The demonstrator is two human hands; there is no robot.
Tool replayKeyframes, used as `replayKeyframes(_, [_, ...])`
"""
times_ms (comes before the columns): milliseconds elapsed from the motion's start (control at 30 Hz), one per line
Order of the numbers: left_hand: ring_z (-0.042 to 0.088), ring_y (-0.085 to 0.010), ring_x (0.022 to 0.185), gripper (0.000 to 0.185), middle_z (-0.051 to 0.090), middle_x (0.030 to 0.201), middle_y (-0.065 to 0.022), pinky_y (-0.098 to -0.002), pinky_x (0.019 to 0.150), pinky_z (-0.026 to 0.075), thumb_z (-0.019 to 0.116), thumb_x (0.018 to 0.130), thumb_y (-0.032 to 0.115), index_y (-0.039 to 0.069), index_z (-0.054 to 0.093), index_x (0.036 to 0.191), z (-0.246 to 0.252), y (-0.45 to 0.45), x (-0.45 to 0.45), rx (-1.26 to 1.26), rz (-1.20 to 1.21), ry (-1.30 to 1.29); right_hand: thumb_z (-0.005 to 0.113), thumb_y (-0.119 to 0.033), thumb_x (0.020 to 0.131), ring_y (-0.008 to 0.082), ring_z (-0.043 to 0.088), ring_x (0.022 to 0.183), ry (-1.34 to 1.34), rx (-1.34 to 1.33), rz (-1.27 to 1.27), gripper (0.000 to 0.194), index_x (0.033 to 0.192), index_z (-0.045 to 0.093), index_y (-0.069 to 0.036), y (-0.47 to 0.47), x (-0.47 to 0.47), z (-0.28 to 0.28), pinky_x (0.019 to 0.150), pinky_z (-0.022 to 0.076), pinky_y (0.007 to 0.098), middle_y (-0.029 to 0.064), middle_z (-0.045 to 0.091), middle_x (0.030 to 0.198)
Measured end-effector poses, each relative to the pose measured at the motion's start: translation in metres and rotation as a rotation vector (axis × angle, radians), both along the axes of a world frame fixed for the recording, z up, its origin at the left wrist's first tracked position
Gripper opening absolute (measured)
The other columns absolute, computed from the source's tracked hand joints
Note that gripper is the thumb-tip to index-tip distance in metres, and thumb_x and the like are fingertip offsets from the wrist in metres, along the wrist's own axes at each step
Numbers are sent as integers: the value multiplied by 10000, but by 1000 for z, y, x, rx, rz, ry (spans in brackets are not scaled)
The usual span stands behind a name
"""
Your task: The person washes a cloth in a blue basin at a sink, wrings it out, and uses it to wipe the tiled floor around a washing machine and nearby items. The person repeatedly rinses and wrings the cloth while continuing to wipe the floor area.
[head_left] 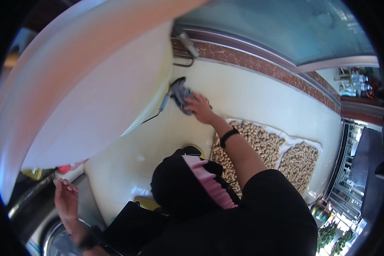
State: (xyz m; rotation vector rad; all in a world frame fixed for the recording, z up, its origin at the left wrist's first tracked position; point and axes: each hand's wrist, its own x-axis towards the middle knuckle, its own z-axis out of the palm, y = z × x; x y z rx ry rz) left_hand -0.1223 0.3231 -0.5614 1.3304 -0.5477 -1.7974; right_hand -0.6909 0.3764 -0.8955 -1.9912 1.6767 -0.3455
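My right hand (199, 107) presses on a crumpled grey cloth (181, 96) on the pale tiled floor, a black band around that wrist. Just left of the cloth, a thin rod with a blue grip (163, 103) lies beside the rim of a large white round object (105, 96), which fills the upper left and hides what is under it. At the lower left my left hand (67, 198) is raised with its fingers loosely bent, near a dark rounded surface; nothing shows in it.
Peanuts in their shells (259, 140) lie spread on a white sheet (288, 140) at right. A reddish marble skirting (243, 54) runs under a glass panel (275, 28). Metal racks (345, 166) and plants (328, 235) stand far right. A round metal-rimmed thing (59, 238) is at lower left.
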Motion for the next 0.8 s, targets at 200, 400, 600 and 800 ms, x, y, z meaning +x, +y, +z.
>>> replayKeyframes(200, [475, -150, 810, 177, 514, 978, -47, -323, 839, 454, 474, 1028, 159, 32, 532, 1136, 72, 38, 1, -233, 40, 206, 630, -83, 792, 386, 313, 1372, 347, 55, 64, 527, 1267, 623, -312, 47, 2, 43, 1074, 290, 613, 2, 368, 1511])
replayKeyframes(400, [464, -148, 797, 143, 469, 949, -47, -330, 826, 461, 494, 1019, 161, 50, 494, 1109, 73, 92, 4, -299, 115, 173, 577, -23, 801, 424, 451, 1150, 320, 216, -172, 599, 1317, 580, -328, 96, 42, 52, 940, 477, 486, 137, 398, 1376])
replayKeyframes(600, [441, -140, 777, 140, 450, 958, -39, -311, 830, 425, 474, 1027, 149, 67, 471, 1141, 69, 104, 31, -322, 181, 140, 754, -87, 662, 440, 519, 1113, 288, 267, -60, 772, 1372, 531, -293, 90, 84, 34, 925, 485, 471, 194, 423, 1255])
replayKeyframes(800, [418, -135, 756, 132, 428, 931, -40, -302, 800, 406, 466, 1029, 141, 64, 449, 1135, 65, 103, 30, -317, 157, 160, 810, -135, 610, 364, 548, 1080, -92, 222, 306, 757, 1326, 571, -198, -2, 154, 37, 904, 496, 417, 156, 473, 1162])
